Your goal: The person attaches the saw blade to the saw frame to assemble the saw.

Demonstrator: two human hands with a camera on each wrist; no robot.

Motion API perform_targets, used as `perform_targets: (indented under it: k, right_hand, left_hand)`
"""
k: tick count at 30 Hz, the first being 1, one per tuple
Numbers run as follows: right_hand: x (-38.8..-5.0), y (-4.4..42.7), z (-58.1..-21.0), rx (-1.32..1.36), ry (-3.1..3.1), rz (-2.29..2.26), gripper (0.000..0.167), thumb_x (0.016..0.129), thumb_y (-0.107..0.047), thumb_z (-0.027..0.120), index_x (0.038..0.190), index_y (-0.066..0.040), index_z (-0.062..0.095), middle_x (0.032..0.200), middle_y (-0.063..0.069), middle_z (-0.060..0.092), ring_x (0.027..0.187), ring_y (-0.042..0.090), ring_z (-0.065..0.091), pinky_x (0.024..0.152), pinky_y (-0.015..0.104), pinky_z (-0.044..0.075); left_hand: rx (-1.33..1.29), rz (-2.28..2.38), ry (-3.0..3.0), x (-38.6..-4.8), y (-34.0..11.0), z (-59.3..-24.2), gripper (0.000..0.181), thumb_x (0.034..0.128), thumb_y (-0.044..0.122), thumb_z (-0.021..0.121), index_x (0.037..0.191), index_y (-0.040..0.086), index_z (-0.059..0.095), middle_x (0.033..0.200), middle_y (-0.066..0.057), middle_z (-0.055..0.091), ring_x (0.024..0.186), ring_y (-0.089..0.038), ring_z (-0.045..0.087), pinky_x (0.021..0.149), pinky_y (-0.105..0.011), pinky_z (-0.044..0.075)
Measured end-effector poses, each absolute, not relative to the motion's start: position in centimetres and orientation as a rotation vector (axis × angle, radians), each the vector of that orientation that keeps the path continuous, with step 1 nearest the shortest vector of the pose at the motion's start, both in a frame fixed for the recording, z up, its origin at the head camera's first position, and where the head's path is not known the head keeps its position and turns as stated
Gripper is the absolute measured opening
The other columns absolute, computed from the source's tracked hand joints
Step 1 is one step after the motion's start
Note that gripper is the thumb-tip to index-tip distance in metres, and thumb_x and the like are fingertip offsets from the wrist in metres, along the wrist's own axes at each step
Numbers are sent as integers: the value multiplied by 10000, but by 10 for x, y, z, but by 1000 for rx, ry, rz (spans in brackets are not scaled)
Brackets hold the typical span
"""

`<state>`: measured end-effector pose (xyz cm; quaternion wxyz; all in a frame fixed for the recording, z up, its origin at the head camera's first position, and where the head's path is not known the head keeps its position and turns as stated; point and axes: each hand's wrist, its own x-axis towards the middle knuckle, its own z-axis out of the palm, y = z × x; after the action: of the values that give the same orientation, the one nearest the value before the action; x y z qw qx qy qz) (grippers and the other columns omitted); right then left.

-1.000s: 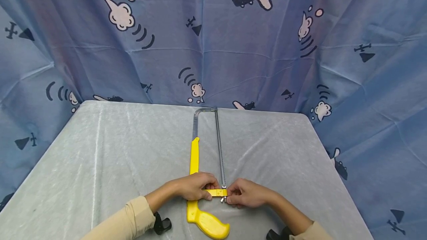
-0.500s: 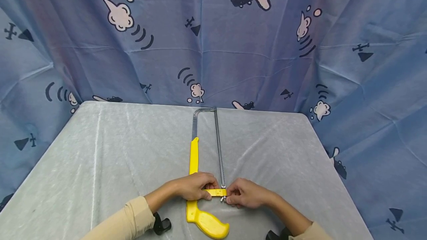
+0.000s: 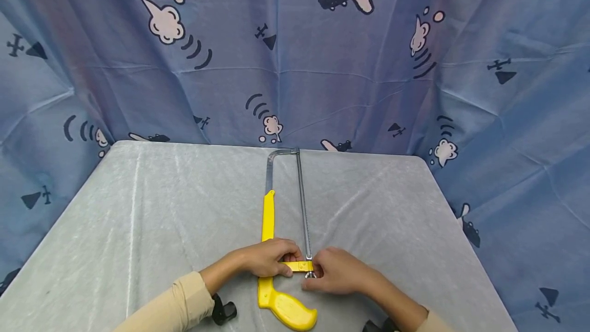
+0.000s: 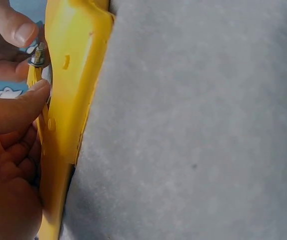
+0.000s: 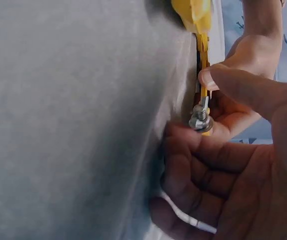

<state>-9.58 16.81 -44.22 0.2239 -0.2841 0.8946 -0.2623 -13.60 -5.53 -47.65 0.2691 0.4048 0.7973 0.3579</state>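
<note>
A hacksaw with a yellow handle (image 3: 295,311) and frame lies on the grey cloth, its blade (image 3: 303,204) running away from me. My left hand (image 3: 272,257) pinches the yellow end bracket (image 3: 301,266) between thumb and fingers. Beside the bracket's tip is my right hand (image 3: 341,270), its thumb and curled index finger parted around a silver wing nut (image 5: 200,118). That thumb stands off the nut in the right wrist view; whether the index fingertip touches it I cannot tell. The left wrist view shows the wing nut (image 4: 37,55) between the right hand's separated thumb and finger.
Grey cloth (image 3: 193,209) covers the table on both sides of the saw. A blue curtain (image 3: 230,55) with airplane prints hangs behind the table's far edge. Black wrist mounts (image 3: 224,311) sit by the forearms.
My right hand has turned slightly, and its thumb has moved off the wing nut, down and to the left. The left hand and the hacksaw have stayed in place.
</note>
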Motion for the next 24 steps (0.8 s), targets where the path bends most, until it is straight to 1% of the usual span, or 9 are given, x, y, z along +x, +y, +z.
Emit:
perform_targets:
  k: [2,6,9,17,24]
  right_hand:
    - [-94,164,-440,-772,2537,-649,485,822,-470,763,543,-201,471,467,-147,324,414,17,273,413,210,238]
    - [-91,154,-439,-804,2723,-467,554,802,-514,743,508,-211,384,452,-146,238,415,33,238,400,247,233]
    - [-90,149,-440,-830,2831,-346,558,793,-524,735,513,-209,369,476,-129,250,438,45,262,406,275,263]
    - [-89,148,-443,-834,2854,-286,531,799,-451,760,518,-204,382,479,-112,253,434,57,268,409,277,262]
    - [-89,148,-443,-801,2802,-350,474,819,-361,728,509,-218,400,466,-123,252,421,53,259,398,260,238]
  left_hand:
    - [1092,963,2153,-136,-55,-477,183,892,71,731,1043,148,661,884,123,540,806,2,491,771,-179,444]
    - [1094,965,2155,-136,-55,-478,184,887,64,734,1034,141,655,879,118,541,801,1,490,767,-177,444]
    - [1086,959,2160,-136,-55,-478,185,886,63,735,1031,145,654,877,122,542,801,2,491,770,-173,443]
    - [1083,949,2169,-135,-54,-479,184,883,63,738,1027,144,658,873,119,545,800,0,492,772,-173,443]
    - [1109,963,2173,-135,-54,-478,178,881,63,736,1023,135,656,873,114,543,798,-9,493,764,-176,443]
